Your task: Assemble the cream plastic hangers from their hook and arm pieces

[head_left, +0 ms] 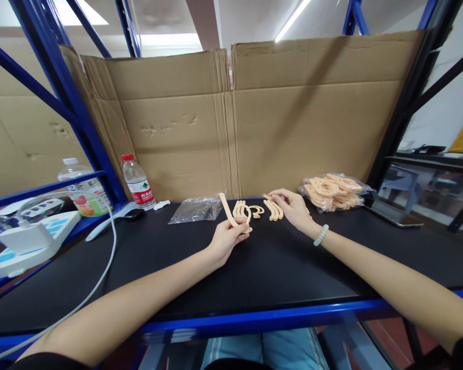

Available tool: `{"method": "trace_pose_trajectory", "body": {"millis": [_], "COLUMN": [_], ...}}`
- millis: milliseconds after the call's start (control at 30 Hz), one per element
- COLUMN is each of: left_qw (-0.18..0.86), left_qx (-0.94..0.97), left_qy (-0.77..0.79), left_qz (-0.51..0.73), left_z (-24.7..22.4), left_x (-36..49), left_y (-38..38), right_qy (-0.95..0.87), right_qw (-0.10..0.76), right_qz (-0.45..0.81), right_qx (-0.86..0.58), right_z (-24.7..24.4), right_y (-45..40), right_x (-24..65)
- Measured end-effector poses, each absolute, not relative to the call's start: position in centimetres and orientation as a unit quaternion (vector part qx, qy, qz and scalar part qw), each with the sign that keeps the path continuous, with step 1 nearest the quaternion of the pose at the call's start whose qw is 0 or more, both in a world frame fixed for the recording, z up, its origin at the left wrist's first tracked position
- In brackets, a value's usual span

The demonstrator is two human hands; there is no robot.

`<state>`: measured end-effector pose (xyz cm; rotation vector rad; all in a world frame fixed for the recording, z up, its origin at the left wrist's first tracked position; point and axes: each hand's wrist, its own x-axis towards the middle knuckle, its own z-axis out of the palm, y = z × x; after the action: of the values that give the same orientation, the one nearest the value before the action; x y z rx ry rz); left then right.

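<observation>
The red-capped bottle (138,182) seemingly reads 农夫 in white; the jug (88,196) bears Chinese characters, mostly illegible.

1 red-capped bottle (139,185) near upright brown cardboard (170,123), 1 white-capped jug (88,198) farther left.

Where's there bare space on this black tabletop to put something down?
Widest: between the left forearm and right forearm, back from the blue front edge. Also between left forearm and white cable. Crowded: between left hand and right hand, where curved pieces lie.
</observation>
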<state>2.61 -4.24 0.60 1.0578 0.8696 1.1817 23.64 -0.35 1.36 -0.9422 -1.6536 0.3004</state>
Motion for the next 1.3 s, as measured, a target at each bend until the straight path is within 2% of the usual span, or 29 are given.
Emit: {"method": "trace_pose_trajectory", "body": {"millis": [300, 433, 700, 867, 967, 1167, 1300], "left_qw": [0.637, 0.642, 0.643, 0.613, 0.591, 0.609, 0.601], "left_qx": [0.441, 0.454, 0.496, 0.554, 0.578, 0.595, 0.618], "left_qy": [0.349, 0.325, 0.294, 0.257, 0.243, 0.281, 0.265], "left_qz": [0.528, 0.525, 0.504, 0.501, 0.507, 0.444, 0.432], "left_z": [0.4, 0.0, -0.8, -0.6, -0.5, -0.3, -0.2], "left_x": [2.7, 2.6, 2.4, 2.2, 2.0, 1.3, 1.1], "left_y": [-4.0, -3.7, -3.4, -3.0, -2.6, -2.0, -1.7], "right_qy": [-0.604, -0.527, -0.459, -0.531, -0.586, -0.69, -0.693], "right_qw": [0.532, 0.542, 0.571, 0.516, 0.498, 0.429, 0.422], "right_qz": [0.475, 0.568, 0.595, 0.602, 0.564, 0.502, 0.506], "right_qx": [-0.356, -0.325, -0.33, -0.298, -0.302, -0.298, -0.293], "right_z": [1.9, 1.0, -0.1, -0.4, -0.4, 0.4, 0.6], "right_y": [-3.4, -3.5, -2.9, -2.8, -2.6, -2.3, -2.5], "right_x": [20.4, 20.0, 20.1, 19.7, 19.9, 20.8, 20.7]}}
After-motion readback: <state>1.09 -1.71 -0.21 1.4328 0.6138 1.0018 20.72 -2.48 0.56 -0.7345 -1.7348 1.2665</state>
